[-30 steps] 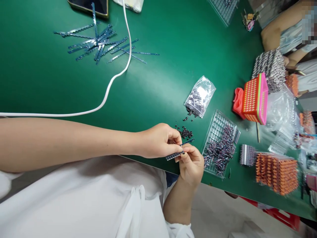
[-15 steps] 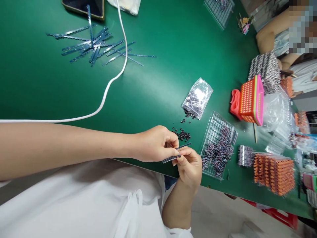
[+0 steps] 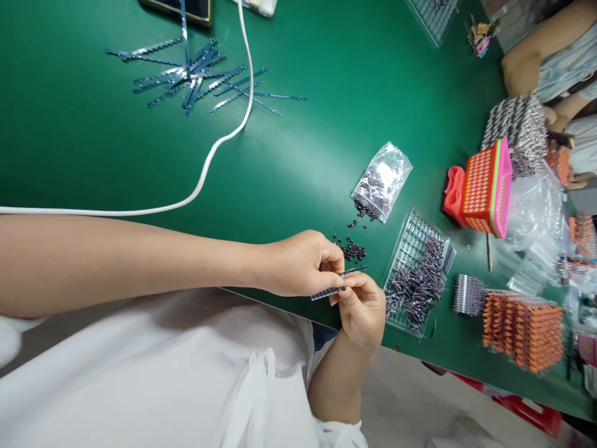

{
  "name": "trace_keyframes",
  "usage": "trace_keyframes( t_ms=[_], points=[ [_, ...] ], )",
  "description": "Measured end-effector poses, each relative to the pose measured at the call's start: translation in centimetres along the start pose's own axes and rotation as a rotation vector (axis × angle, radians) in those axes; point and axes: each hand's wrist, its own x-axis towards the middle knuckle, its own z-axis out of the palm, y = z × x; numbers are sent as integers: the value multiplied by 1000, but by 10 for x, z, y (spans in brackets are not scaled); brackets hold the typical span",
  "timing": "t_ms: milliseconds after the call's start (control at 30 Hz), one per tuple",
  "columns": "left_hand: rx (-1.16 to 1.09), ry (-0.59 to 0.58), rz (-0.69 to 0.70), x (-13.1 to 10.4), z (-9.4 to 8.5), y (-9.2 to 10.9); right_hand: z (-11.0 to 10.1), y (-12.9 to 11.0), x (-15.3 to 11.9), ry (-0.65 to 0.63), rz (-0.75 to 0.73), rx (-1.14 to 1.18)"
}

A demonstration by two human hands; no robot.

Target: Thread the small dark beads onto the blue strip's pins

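My left hand (image 3: 305, 264) reaches in from the left, thumb and fingers closed on a thin dark-blue strip with a notched edge (image 3: 323, 294). Part of that strip is covered by my fingers; a dark length also shows above my right fingertips. My right hand (image 3: 364, 309) meets it from the right, its thumb and forefinger pinched against the strip; a tiny dark piece seems to be at the tips, too small to name. Just beyond my hands lies a heap of small dark beads (image 3: 353, 251). More spill from a clear plastic bag (image 3: 383, 180).
Right of my hands stands a clear compartment tray (image 3: 396, 249) with many thin dark pieces. Blue notched strips (image 3: 186, 78) lie scattered near a white cable (image 3: 205, 171). An orange-pink basket (image 3: 485, 186) and orange stacked pieces (image 3: 522, 330) are further right. Another person's arm (image 3: 536, 62) is at upper right.
The view has shifted, so the table and its things appear a little further right and slightly higher. My hands stay together on the strip, in nearly the same pose.
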Motion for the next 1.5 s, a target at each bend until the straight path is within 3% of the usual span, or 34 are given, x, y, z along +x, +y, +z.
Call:
trace_keyframes(
  t_ms=[500,700,867,1133,1300,1500],
  points=[
    [111,70,8,2,-1,-2,0,12,-6,107,-88,-20],
    [-43,52,-9,3,2,-6,0,12,-7,172,-123,-33],
    [67,54,-33,3,0,-5,3,12,-6,171,-110,-18],
    [157,-60,87,0,-4,-7,0,11,-6,72,-59,97],
    [179,-160,76,2,-9,-4,-1,11,-8,8,-40,189],
    [127,-221,61,1,-13,2,1,7,-16,24,-28,157]
  ],
)
